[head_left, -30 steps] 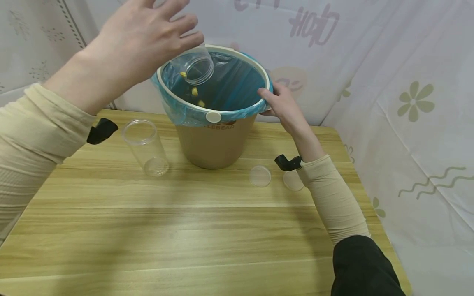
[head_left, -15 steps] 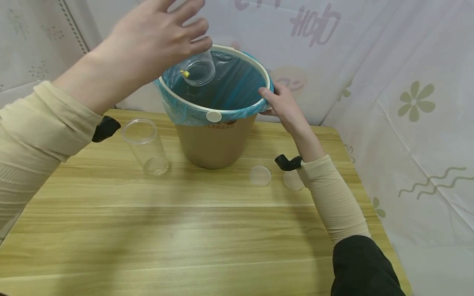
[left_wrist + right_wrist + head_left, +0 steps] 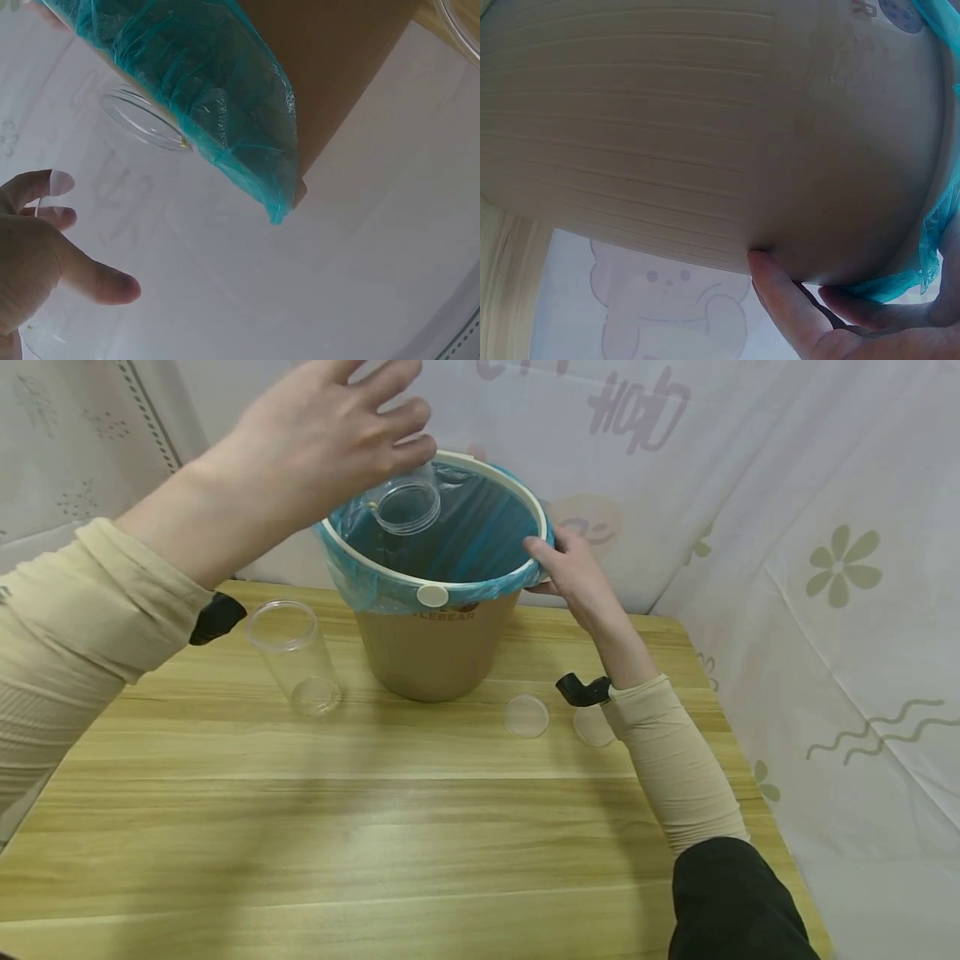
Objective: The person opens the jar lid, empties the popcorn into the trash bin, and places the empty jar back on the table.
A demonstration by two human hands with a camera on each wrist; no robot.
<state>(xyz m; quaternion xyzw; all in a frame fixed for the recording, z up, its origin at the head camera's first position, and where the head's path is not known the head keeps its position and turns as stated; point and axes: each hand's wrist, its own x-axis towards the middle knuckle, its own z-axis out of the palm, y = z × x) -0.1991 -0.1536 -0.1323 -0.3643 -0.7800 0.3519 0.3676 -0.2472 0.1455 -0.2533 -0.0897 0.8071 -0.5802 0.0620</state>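
My left hand (image 3: pixel 322 443) holds a clear plastic jar (image 3: pixel 407 503), tipped mouth-down over a brown trash bin (image 3: pixel 435 652). A tiny yellow bit sits at the jar's rim in the head view. From the left wrist, the transparent jar mouth (image 3: pixel 142 120) shows beside the blue liner, with the thumb (image 3: pixel 105 281) and fingertips around its wall. A blue plastic bag (image 3: pixel 375 592) lines the bin and folds over its cream rim. At the bin's right side, my right hand (image 3: pixel 576 575) grips the rim, thumb on top; in the right wrist view its fingers (image 3: pixel 776 289) press the outer wall.
A taller clear jar (image 3: pixel 294 656) stands uncapped left of the bin. Two clear round lids, one (image 3: pixel 527 717) beside the other (image 3: pixel 594 727), lie on the wooden table (image 3: pixel 390 843) to the right; my forearm partly covers the second. Printed white cloth (image 3: pixel 840 652) hangs behind and beside the table.
Yellow pieces dropped from the tipped jar into the bin; the clump at its rim has shrunk to a tiny bit. My left hand shifted slightly right. The right hand stayed on the rim.
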